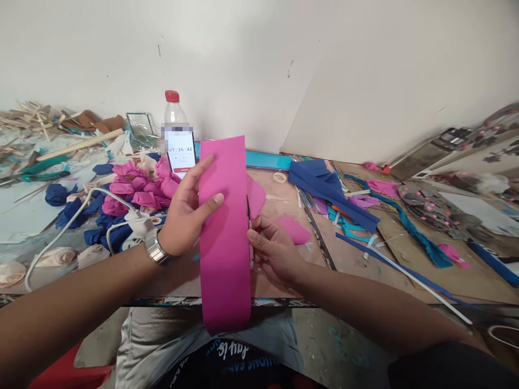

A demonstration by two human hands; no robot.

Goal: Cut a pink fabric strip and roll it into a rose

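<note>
A long pink strip [224, 243], of paper or thin foam, hangs upright in front of me and curls under at its lower end. My left hand [186, 210] grips its left edge, thumb on the near face. At the right edge, my right hand [275, 246] is closed around a pair of scissors [248, 207], whose dark blade lies along that edge. The handles are mostly covered by the fingers. A rounded pink piece [255, 195] shows just behind the blade, and another pink piece [294, 229] lies on the table beyond my right hand.
Crumpled pink bundles [140, 186] and blue ones lie left, near a white cable [77, 221]. A phone [181, 151] leans against a bottle [175, 111]. Folded blue material [324, 186], a tape roll [279, 177] and a thin white stick [421, 281] lie right. Green-handled pliers [44, 170] lie far left.
</note>
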